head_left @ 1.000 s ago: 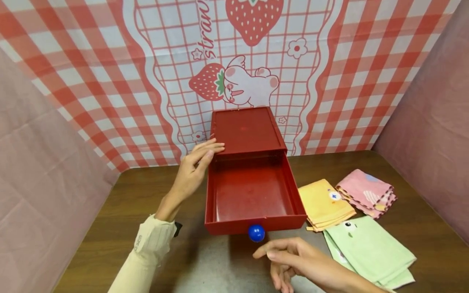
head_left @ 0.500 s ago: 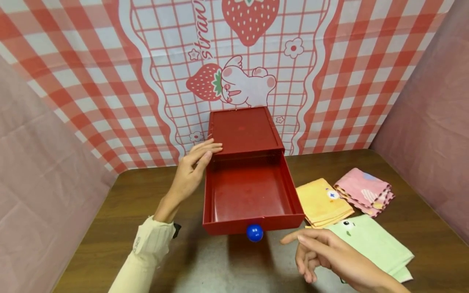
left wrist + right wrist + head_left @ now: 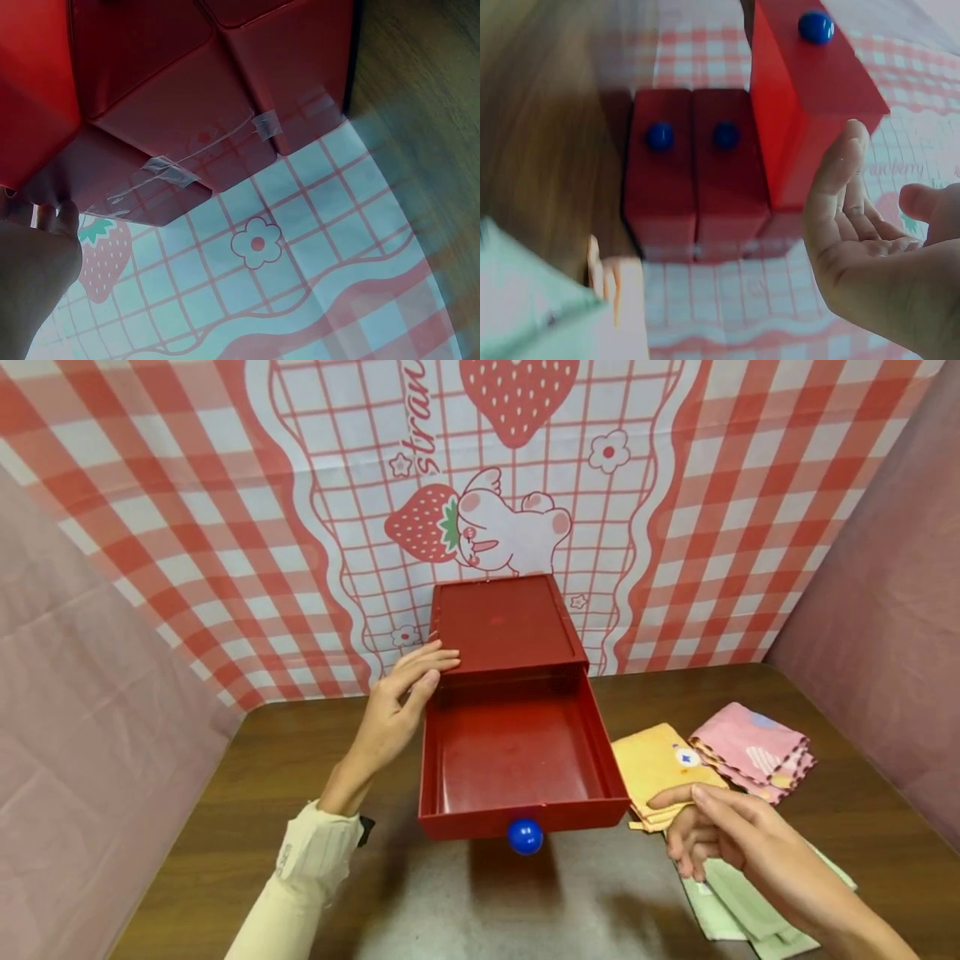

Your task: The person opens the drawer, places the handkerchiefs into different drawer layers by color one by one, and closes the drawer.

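A red drawer cabinet (image 3: pixel 502 622) stands against the back cloth, its top drawer (image 3: pixel 517 752) pulled out with a bare inside. A blue round knob (image 3: pixel 525 837) sits on that drawer's front. My left hand (image 3: pixel 390 706) rests its extended fingers on the cabinet's top left edge. To the right of the drawer, my right hand (image 3: pixel 750 852) hovers over a folded green towel (image 3: pixel 723 910), holding nothing, fingers loosely bent. Behind the green towel lie a folded yellow towel (image 3: pixel 660 768) and a folded pink towel (image 3: pixel 750 743).
Two lower drawers with blue knobs (image 3: pixel 660 136) are pushed in below the open one, as the right wrist view shows. Clear tape (image 3: pixel 172 171) runs along the cabinet's side. A red checked strawberry cloth (image 3: pixel 517 527) hangs behind; pink cloth (image 3: pixel 885 610) hangs at both sides.
My right hand has moved rightward from near the blue knob to above the green towel. My left hand stays on the cabinet, and the drawer stays out.
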### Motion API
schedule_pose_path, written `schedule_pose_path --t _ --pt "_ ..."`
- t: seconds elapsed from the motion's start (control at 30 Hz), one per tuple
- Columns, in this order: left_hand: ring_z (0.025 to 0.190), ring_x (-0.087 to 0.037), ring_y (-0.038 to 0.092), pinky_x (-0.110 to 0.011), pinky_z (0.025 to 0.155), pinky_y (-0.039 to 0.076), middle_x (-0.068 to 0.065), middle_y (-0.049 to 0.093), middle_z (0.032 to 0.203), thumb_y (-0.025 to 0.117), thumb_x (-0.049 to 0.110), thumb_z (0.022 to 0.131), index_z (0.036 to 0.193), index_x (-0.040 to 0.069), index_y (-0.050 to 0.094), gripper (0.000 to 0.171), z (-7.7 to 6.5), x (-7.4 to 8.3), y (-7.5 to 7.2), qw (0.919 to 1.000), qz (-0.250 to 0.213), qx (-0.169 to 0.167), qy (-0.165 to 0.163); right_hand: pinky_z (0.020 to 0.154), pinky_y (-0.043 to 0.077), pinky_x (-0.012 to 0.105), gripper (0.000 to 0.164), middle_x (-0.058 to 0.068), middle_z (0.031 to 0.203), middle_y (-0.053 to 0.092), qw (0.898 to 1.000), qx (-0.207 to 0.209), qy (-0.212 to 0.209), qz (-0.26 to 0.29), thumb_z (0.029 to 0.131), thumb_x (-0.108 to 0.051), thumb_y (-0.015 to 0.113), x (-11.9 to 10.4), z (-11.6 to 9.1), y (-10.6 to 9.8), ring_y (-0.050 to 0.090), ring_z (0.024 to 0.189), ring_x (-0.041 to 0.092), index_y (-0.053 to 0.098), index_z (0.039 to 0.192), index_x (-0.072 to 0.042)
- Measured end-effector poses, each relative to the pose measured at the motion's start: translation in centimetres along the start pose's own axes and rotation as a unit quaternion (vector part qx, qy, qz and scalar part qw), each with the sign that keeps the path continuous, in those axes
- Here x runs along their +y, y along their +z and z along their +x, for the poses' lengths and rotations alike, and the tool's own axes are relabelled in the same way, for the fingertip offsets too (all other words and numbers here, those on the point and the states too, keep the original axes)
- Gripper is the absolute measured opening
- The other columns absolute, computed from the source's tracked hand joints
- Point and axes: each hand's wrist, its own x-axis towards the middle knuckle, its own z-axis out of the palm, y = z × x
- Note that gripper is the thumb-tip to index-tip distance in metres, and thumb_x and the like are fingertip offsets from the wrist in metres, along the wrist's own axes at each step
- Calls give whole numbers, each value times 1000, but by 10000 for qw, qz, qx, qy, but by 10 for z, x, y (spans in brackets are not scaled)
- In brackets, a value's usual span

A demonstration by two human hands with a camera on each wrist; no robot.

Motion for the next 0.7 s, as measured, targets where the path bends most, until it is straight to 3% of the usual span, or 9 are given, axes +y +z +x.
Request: schedule_pose_path --t 0.1,0.17,0.23,0.37,0.43,0.5,0.57,0.7 --pt "138 -39 42 -44 116 31 -22 62 130 49 -3 100 122 -6 66 28 -1 -7 2 10000 -2 30 62 61 57 37 39 18 88 68 9932 483 -202 -1043 108 0 23 -1 -3 -7 66 71 26 56 127 7" --pt "139 -35 42 -43 117 31 -17 63 131 49 0 101 123 -2 67 28 -3 -16 3 9999 11 59 107 62 56 33 35 14 88 69 9777 829 -319 -1901 107 1 28 0 -4 -10 66 74 23 58 126 4" --pt "140 -32 41 -41 117 30 -12 64 131 50 5 103 124 1 68 28 -4 -24 3 9999 16 90 137 66 55 28 32 7 90 70 9517 1188 -323 -2812 107 -1 36 2 -5 -13 66 78 18 61 125 -3" --pt "141 -28 40 -40 118 29 -5 64 132 49 11 104 126 7 68 29 -5 -36 3 9998 -17 94 196 73 51 16 26 -4 102 72 8853 1745 -14 -4310 104 -11 51 6 -7 -18 66 90 3 66 124 -18" --pt "141 -29 40 -41 118 29 -5 64 132 49 12 105 127 8 68 30 -5 -38 3 9997 -50 94 215 74 51 16 25 -2 111 72 8601 1859 130 -4749 102 -15 56 8 -9 -23 64 95 1 67 124 -21" --pt "141 -29 40 -41 118 29 -5 64 132 49 12 104 127 8 68 30 -5 -38 3 9997 -64 96 234 73 52 18 26 1 117 71 8415 1918 187 -5048 100 -18 61 11 -11 -30 63 97 1 68 125 -19" --pt "141 -29 40 -40 118 29 -7 64 132 49 10 104 126 6 68 29 -5 -36 4 9996 -61 113 253 73 53 21 26 5 119 71 8280 1949 153 -5256 98 -18 64 14 -12 -36 64 95 2 69 123 -15" --pt "140 -38 40 -42 118 29 -19 63 130 49 0 101 124 -4 66 28 -4 -15 5 9997 -107 81 183 72 54 22 25 10 113 72 8054 2010 53 -5576 93 -16 70 24 -16 -48 66 91 10 71 116 -6"
